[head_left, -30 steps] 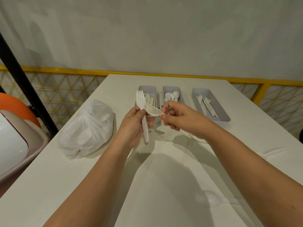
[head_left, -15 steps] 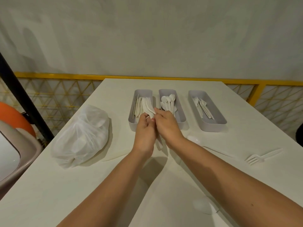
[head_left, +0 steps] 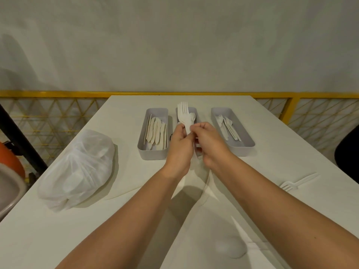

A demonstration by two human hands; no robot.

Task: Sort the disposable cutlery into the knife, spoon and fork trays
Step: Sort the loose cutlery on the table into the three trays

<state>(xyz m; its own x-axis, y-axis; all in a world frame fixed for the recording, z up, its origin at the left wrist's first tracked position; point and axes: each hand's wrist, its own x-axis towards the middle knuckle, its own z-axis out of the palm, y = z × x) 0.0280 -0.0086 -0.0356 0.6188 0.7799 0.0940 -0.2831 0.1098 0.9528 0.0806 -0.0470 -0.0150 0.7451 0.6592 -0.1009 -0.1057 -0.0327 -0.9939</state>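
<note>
Three grey trays stand in a row on the white table. The left tray (head_left: 153, 152) holds several white knives, the middle tray (head_left: 195, 111) shows spoons behind my hands, the right tray (head_left: 242, 146) holds forks. My left hand (head_left: 179, 146) and my right hand (head_left: 208, 144) meet in front of the middle tray, both gripping a bunch of white forks (head_left: 183, 115) that stands upright, tines up. A loose fork (head_left: 297, 182) lies on the table at the right. A loose spoon (head_left: 233, 247) lies near the front edge.
A knotted white plastic bag (head_left: 77, 169) lies on the table's left side. A yellow mesh railing (head_left: 48, 117) runs behind the table. A black post and an orange object (head_left: 9, 160) stand off the left edge. Something dark (head_left: 347, 150) sits at the far right.
The forks have risen from low over the trays to upright above my hands. My head has shifted, so the trays sit lower in view.
</note>
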